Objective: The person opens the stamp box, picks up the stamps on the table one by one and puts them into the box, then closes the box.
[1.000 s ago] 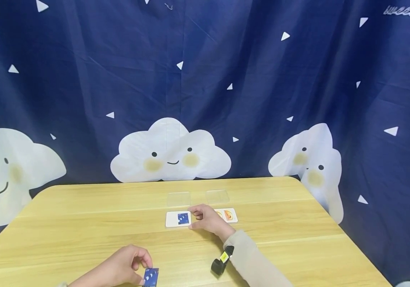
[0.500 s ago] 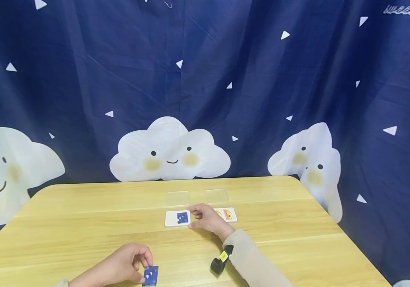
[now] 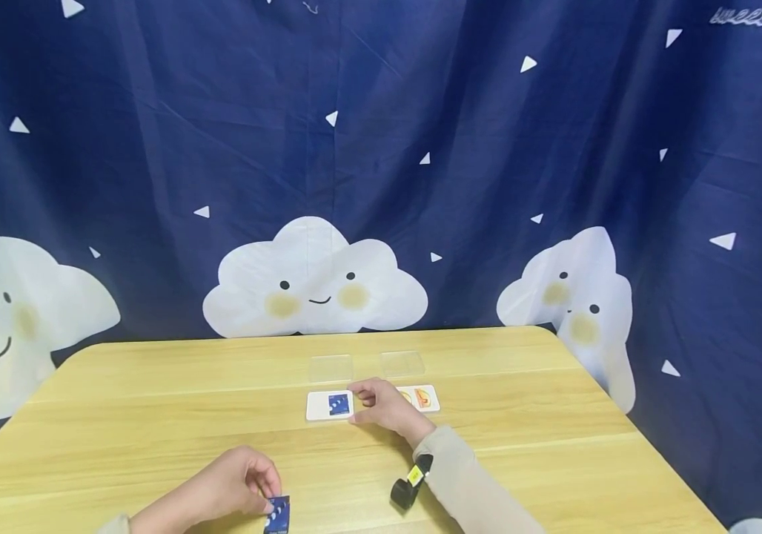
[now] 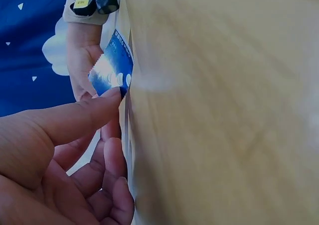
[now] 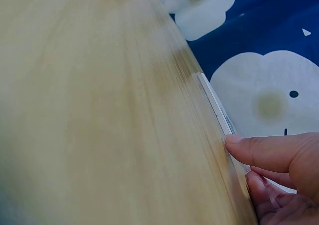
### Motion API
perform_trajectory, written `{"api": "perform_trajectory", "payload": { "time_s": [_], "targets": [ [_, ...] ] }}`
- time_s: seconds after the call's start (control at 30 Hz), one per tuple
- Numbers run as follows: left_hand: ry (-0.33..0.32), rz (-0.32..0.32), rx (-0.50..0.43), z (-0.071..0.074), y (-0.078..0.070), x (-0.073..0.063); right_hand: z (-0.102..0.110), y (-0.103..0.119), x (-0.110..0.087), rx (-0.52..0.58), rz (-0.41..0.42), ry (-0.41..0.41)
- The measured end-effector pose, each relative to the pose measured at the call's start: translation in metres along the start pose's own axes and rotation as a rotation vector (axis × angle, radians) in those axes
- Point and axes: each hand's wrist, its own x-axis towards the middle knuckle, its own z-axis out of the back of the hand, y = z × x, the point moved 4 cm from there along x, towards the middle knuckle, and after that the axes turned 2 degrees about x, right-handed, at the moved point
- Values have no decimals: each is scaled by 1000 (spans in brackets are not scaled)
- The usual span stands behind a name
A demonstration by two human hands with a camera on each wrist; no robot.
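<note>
My left hand (image 3: 237,482) pinches a blue postage stamp (image 3: 278,515) between thumb and fingers, low in the head view. Its toothed edge and pale moon-like marks show in the left wrist view, where the thumb presses on one corner of the stamp (image 4: 112,65). Farther up the table, my right hand (image 3: 386,409) grips the right end of a flat white case (image 3: 317,406), thumb at the near edge and fingers at the far edge. A similar blue stamp (image 3: 339,405) lies on the right half of that case. The right wrist view shows the case (image 5: 215,105) edge-on.
Right of the gripped case lies another white case (image 3: 433,397) with orange-and-yellow pictures, partly hidden by my right hand. Two clear flat covers, a left cover (image 3: 330,368) and a right cover (image 3: 402,363), lie behind. A blue cloud-print curtain (image 3: 381,193) hangs beyond the wooden table (image 3: 154,415).
My left hand has risen slightly in the head view, and the stamp in it has shifted a little to the left and turned. The right hand keeps its grip on the case.
</note>
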Motion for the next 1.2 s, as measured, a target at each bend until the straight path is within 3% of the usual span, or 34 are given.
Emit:
{"api": "perform_trajectory", "payload": {
  "time_s": [0.3, 0.9, 1.2],
  "targets": [
    [35, -27, -118, 1, 0, 3, 0, 0, 0, 6, 26, 1],
    [26, 14, -80, 3, 0, 12, 0, 1, 0, 13, 19, 9],
    [33, -12, -101, 7, -2, 19, 0, 2, -2, 29, 25, 11]
  ]
}}
